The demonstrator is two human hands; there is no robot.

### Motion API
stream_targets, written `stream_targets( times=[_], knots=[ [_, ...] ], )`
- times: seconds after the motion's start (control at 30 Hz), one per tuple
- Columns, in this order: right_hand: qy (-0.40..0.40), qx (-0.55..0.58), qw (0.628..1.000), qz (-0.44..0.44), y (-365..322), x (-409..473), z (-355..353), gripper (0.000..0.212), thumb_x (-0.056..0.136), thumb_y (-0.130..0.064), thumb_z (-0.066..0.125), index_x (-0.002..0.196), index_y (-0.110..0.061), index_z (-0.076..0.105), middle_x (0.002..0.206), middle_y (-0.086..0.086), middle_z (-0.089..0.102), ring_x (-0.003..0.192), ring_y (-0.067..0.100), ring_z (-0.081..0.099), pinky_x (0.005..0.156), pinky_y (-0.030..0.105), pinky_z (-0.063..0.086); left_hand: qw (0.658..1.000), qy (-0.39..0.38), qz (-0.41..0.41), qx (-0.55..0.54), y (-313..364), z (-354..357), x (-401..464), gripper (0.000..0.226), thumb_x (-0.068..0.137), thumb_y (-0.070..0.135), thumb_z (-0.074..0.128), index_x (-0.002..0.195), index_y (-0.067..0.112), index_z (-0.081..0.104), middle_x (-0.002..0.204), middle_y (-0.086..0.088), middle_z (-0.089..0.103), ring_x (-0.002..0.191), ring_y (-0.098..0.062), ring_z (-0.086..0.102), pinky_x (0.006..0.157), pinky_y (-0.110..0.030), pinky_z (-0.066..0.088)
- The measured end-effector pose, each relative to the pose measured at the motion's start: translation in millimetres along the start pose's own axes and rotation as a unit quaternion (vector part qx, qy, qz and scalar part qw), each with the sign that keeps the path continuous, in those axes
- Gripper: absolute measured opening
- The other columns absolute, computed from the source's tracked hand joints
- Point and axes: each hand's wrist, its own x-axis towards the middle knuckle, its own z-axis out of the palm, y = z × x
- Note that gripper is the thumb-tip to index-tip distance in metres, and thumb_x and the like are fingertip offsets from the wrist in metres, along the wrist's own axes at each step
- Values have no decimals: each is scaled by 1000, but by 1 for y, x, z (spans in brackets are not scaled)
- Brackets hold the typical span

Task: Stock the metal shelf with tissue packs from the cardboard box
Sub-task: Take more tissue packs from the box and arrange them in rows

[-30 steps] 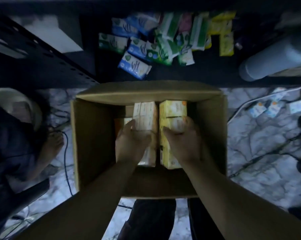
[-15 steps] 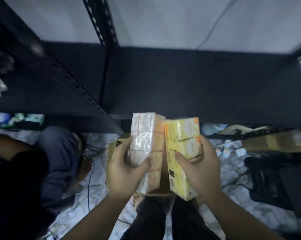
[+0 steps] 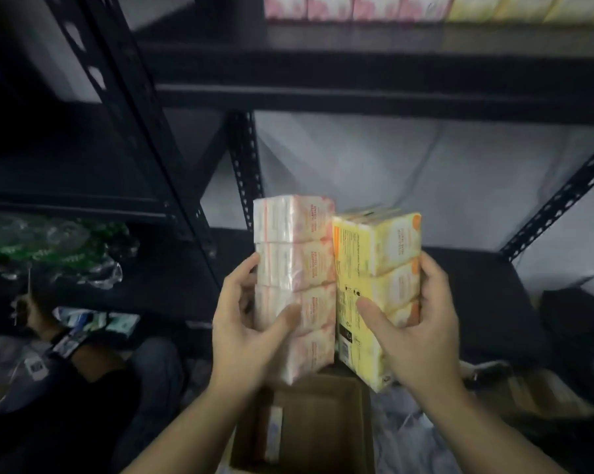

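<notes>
Tissue packs are being carried in pairs: a pink tissue pack [image 3: 294, 285] is sitting in the left hand [image 3: 244, 333], and a yellow tissue pack [image 3: 374, 295] is sitting in the right hand [image 3: 422, 336]. Both packs are standing on end, long axes running roughly vertical, and their inner faces are touching or nearly touching. Each hand is grasping its pack low on the body, thumb lying across the near face and fingers wrapping the outer side, so the upper halves are projecting free above the hands. The packs are hanging above the open cardboard box [image 3: 323, 429], which is lying directly below, close to the person's body. The metal shelf [image 3: 374, 97] is lying ahead of and above the hands. Its upper deck is already bearing a row of pink and yellow packs [image 3: 425, 6] along the top edge of the view, while a lower deck [image 3: 476, 268] is showing dark behind the packs. Judged from this layout, the coming move is calling for a forward reach; which deck is the target cannot be told. Neither hand is clearly nearer to the shelf. A second person [image 3: 83, 371] is crouching at the left, beside an adjoining rack holding clear plastic wrapping [image 3: 56, 248].
</notes>
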Motion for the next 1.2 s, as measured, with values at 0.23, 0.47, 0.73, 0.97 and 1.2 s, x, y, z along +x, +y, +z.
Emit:
stream_targets(
  times=[0.23,0.47,0.73,0.97,1.2],
  knots=[
    [11,83,988,-129,-92,31,-29,70,78,-21,83,138,-36,51,122,-19,70,111,5,69,85,28,60,992,-18,118,-51,91,26,33,78,72,30,79,141,15,47,130,-1,65,119,-26,67,91,-39,60],
    [40,108,961,-253,-190,74,-62,62,80,-22,83,135,-30,55,119,-19,71,110,3,69,87,27,58,973,-37,224,-50,196,49,79,81,70,35,89,138,24,46,128,3,67,118,-20,69,91,-42,61],
    [28,5,947,-320,-266,145,-115,56,79,-37,85,127,-36,57,112,-20,72,101,2,71,86,41,61,951,-74,292,76,286,50,159,69,78,36,90,134,43,51,123,11,69,111,-13,71,84,-43,63],
    [25,-154,941,-301,-272,197,-158,79,62,-59,87,133,-45,55,111,-21,70,97,-2,67,87,35,58,916,-166,288,224,310,36,233,62,78,36,89,131,50,60,120,14,71,106,-10,72,89,-44,62],
    [-23,-265,929,-258,-253,219,-184,63,65,-50,92,109,-69,51,109,-27,68,95,-7,63,79,24,52,825,-310,205,426,300,29,270,56,75,37,90,123,50,64,117,18,71,93,-2,72,86,-28,60]
  ],
)
